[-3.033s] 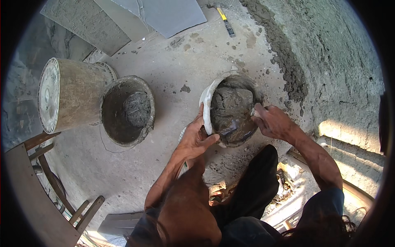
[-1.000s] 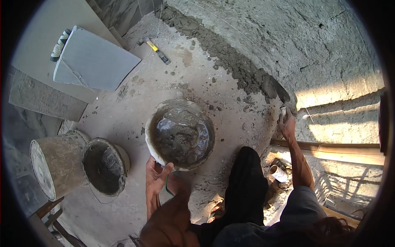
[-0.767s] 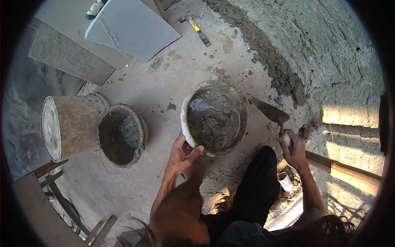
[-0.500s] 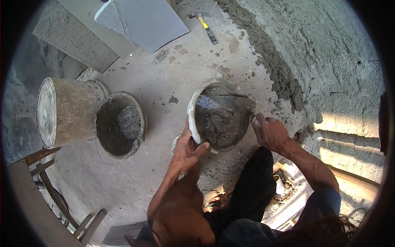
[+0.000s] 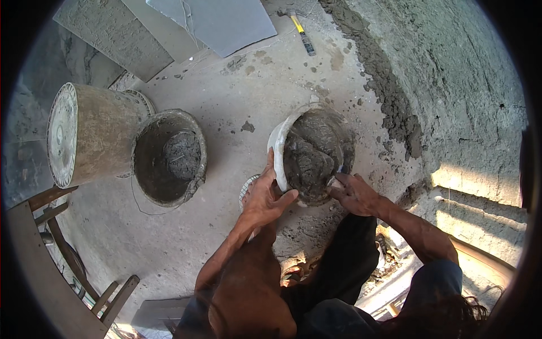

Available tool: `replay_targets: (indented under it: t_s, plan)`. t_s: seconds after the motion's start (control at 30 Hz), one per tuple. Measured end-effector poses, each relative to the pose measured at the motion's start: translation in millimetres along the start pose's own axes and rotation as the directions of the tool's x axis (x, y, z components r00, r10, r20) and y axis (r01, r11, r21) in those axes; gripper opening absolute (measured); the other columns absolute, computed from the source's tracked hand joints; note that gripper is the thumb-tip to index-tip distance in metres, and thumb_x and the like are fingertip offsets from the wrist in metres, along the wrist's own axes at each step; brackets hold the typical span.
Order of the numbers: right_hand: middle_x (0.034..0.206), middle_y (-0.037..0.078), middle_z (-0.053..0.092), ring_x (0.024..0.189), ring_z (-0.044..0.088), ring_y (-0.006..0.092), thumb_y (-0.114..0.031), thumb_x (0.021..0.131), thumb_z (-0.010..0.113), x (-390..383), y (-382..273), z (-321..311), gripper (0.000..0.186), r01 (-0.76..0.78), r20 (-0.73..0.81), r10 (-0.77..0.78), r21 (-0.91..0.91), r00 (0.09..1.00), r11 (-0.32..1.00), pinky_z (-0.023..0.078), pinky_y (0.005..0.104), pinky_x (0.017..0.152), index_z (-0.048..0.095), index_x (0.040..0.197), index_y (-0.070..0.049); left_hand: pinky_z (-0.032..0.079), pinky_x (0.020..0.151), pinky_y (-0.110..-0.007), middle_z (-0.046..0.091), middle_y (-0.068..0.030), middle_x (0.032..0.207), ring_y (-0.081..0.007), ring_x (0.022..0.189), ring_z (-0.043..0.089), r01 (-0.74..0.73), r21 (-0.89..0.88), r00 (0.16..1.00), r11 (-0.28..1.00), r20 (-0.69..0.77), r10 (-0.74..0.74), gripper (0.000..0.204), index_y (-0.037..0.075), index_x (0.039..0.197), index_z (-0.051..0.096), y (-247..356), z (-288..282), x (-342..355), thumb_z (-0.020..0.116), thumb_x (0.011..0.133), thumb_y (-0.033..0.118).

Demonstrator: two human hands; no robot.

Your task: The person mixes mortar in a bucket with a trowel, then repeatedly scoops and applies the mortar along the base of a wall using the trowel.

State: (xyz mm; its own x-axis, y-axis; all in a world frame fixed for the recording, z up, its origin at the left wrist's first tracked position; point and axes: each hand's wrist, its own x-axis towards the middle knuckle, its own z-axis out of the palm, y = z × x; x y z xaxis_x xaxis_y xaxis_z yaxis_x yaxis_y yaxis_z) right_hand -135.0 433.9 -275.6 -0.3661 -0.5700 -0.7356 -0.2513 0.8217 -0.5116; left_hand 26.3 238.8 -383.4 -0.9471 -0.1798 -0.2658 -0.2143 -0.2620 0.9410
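A white-walled bucket (image 5: 276, 142), tilted and coated inside with grey mortar, sits in front of me. My left hand (image 5: 264, 199) clasps its left side, thumb near the lower rim and fingers along the outer wall. Wet mortar (image 5: 309, 161) lies heaped in the bucket. At the right rim, my right hand (image 5: 359, 196) is closed around the handle of a trowel (image 5: 335, 183). Its blade is down in the bucket, mostly hidden by the mortar and my fingers.
Left of me stands a second bucket (image 5: 138, 152) with some mortar, beside an overturned large bucket (image 5: 93, 135). A yellow-and-black hammer (image 5: 302, 35) and grey tiles (image 5: 226, 25) lie at the back. A mortar strip (image 5: 389, 93) runs along the rough wall (image 5: 457, 85). Wooden furniture (image 5: 42, 265) is at lower left.
The trowel blade, broadly visible across the bucket before, is now lowered into the mortar. My right hand has moved left and down against the rim. The whole view has shifted slightly.
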Motion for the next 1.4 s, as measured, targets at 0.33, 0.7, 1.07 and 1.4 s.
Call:
replay_targets:
  t_s: [0.33, 0.7, 1.07, 1.4]
  plan:
    - [0.081, 0.017, 0.065, 0.076, 0.064, 0.0292, -0.034, 0.099, 0.054, 0.8, -8.7, 7.8, 0.036, -0.021, 0.11, 0.006, 0.137, 0.994, 0.99, 0.048, 0.0432, 0.071, 0.061, 0.102, 0.001, 0.035, 0.115, -0.039, 0.019, -0.0167, 0.164, -0.0308, 0.144, 0.033, 0.171, -0.149, 0.983, 0.974, 0.09, -0.159, 0.091, 0.008, 0.159, 0.013, 13.8, -7.9, -2.0, 0.067, 0.087, -0.003]
    - [0.065, -0.004, 0.044, 0.051, 0.04, 0.0053, -0.031, 0.102, 0.053, -17.3, 36.7, -30.6, 0.023, -0.258, 0.294, 0.095, 0.587, 0.951, 0.767, 0.03, 0.026, 0.042, 0.056, 0.092, -0.01, 0.059, 0.088, -0.039, 0.061, -0.0081, 0.127, -0.0199, 0.114, 0.061, 0.265, -0.238, 0.963, 0.934, 0.01, -0.271, 0.051, 0.009, 0.147, 0.044, 15.3, -7.2, 2.6, 0.049, 0.096, 0.009]
    - [0.065, -0.002, 0.049, 0.049, 0.044, 0.0067, -0.016, 0.092, 0.056, -89.7, 139.8, -54.9, 0.017, -0.011, -0.09, 0.228, 0.913, 0.969, 0.408, 0.034, 0.0246, 0.042, 0.06, 0.104, -0.005, 0.061, 0.073, -0.029, 0.066, -0.0075, 0.11, -0.0129, 0.09, 0.066, 0.235, -0.211, 0.954, 0.949, -0.138, -0.267, 0.046, 0.006, 0.141, 0.05, 26.0, -3.7, -1.2, 0.058, 0.095, 0.011]
    - [0.092, 0.017, 0.069, 0.079, 0.068, 0.0331, -0.013, 0.086, 0.058, -99.8, 355.6, -55.1, 0.038, -0.445, -0.961, 0.132, 0.01, 0.243, 0.896, 0.055, 0.0418, 0.068, 0.061, 0.121, 0.0, 0.062, 0.069, -0.03, 0.064, -0.0085, 0.119, -0.0187, 0.096, 0.066, 0.287, -0.075, 0.953, 0.955, -0.084, -0.293, 0.041, 0.005, 0.134, 0.055, 35.1, -11.5, 1.8, 0.053, 0.093, 0.01]
